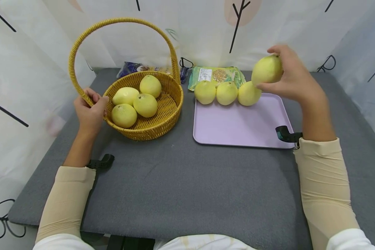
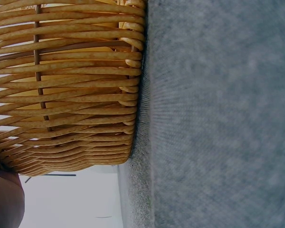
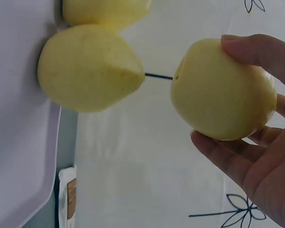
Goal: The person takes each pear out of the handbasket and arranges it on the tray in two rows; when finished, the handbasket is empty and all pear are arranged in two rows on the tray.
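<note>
Head: right hand (image 1: 292, 77) around pear (image 1: 266, 70), aloft

No text is legible. The white label (image 1: 205, 74) on the green packet (image 1: 220, 75) bears print too small to read; markings on the blue packet (image 1: 130, 69) are likewise indistinct.
</note>
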### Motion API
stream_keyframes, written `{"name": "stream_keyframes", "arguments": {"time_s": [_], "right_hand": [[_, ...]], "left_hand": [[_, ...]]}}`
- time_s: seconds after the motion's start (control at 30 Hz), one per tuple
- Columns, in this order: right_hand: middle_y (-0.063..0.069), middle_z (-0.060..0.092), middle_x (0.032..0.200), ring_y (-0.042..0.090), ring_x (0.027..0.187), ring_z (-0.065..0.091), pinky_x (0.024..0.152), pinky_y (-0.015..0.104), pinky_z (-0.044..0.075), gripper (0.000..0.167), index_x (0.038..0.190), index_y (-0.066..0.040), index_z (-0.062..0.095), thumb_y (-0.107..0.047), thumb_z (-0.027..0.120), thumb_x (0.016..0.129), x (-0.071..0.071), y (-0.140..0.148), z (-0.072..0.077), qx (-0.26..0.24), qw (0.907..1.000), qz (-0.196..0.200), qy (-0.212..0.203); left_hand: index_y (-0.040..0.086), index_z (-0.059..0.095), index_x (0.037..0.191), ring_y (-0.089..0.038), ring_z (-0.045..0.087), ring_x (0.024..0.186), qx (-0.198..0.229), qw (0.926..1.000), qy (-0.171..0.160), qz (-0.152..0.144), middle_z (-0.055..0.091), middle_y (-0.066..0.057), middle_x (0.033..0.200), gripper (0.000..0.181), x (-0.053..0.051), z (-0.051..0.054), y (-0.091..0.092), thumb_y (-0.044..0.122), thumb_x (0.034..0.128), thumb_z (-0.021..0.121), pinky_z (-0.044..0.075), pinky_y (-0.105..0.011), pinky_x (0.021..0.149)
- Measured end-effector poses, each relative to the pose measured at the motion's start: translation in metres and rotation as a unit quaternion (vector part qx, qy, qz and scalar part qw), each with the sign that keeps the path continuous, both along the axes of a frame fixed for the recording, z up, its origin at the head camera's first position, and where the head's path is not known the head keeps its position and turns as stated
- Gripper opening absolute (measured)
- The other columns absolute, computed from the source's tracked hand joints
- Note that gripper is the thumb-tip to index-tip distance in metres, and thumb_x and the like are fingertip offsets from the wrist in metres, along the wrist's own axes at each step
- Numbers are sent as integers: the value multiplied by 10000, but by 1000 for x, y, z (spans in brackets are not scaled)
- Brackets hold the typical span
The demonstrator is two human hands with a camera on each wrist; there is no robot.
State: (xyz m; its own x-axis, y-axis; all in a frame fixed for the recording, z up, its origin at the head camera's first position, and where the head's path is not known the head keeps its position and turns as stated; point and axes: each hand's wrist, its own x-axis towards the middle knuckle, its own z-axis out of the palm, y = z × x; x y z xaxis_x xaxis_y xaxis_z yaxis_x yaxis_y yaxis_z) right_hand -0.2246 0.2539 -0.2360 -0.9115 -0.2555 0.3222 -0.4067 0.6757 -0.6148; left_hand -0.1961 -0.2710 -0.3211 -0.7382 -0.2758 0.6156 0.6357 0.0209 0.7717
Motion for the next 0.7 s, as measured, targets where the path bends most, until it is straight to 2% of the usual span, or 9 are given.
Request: {"name": "stream_keyframes", "arguments": {"time_s": [0.17,0.43,0.6,0.7], "right_hand": [[169,360,1456,314,1225,348,967,322,311,851,1503,-75,382,-130,820,774,0,16,0,346,9983,-363,-301],[259,342,1426,424,1215,355,931,630,314,798,1463,-16,418,-177,817,792,1,32,2,943,9921,-644,-516],[304,328,1371,457,1157,374,884,632,330,794,1447,-10,413,-214,826,800,-4,40,-5,1202,9868,-750,-789],[326,308,1354,461,1132,379,870,620,340,825,1450,18,384,-228,834,803,-10,43,-13,1274,9845,-667,-1002]], "left_hand": [[-33,388,683,-143,380,380,87,9999,21,-85,406,-89,543,298,0,1,1,-142,843,615,344,-200,382],[-55,378,687,-139,378,379,193,9997,3,-163,410,-86,541,295,-2,-1,-1,-151,835,615,344,-200,384],[-60,372,686,-136,381,375,243,9996,10,-170,410,-81,540,295,-2,-2,-1,-155,834,608,342,-204,381],[-66,366,685,-134,379,372,250,9995,26,-176,409,-79,538,297,-1,-2,-2,-153,836,607,343,-204,380]]}}
